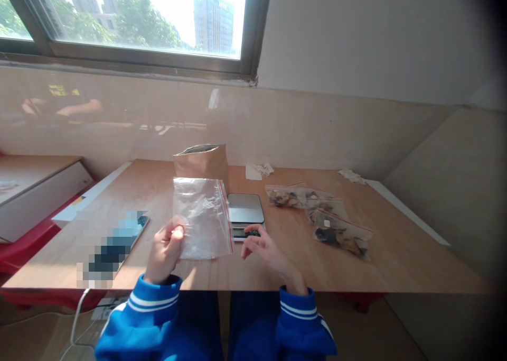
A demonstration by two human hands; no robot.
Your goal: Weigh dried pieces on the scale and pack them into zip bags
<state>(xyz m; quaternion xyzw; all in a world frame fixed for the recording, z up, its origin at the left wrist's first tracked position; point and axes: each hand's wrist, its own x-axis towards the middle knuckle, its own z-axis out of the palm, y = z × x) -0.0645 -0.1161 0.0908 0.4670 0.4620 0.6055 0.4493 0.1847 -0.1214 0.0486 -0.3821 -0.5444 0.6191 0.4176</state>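
My left hand [165, 250] pinches the bottom edge of an empty clear zip bag [202, 215] with a red seal strip, holding it upright over the wooden table [396, 255]. My right hand [266, 250] hovers just right of the bag with its fingers spread and holds nothing. Its fingertips are at the front of a small digital scale [245, 210]. A brown paper bag [203, 163] stands open behind the clear bag.
Two filled zip bags [301, 197] [343, 234] with dark dried pieces lie right of the scale. Crumpled paper scraps [259, 169] [351, 176] sit near the wall. A phone [137, 229] lies at the left, beside a white box [39, 192].
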